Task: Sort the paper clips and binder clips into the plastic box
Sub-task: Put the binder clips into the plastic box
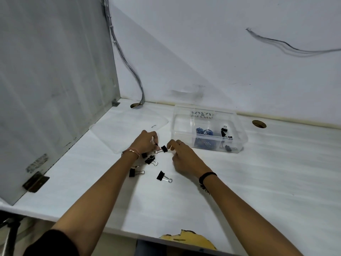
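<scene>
A clear plastic box (238, 143) stands on the white table, right of my hands. Its left compartment holds blue paper clips (203, 131); its right compartment holds a few black binder clips (224, 130). Several black binder clips lie loose on the table below my hands, among them one (133, 172) at the left and one (162, 176) nearer the middle. My left hand (145, 142) pinches the wire handle of a black binder clip (164, 149). My right hand (182, 156) is just right of that clip, fingers curled close to it; whether they touch it I cannot tell.
The box's clear lid (118, 132) lies flat on the table to the left of the box. A grey partition stands along the left edge. Two cable holes (259, 124) pierce the table near the back wall. The front table edge is chipped.
</scene>
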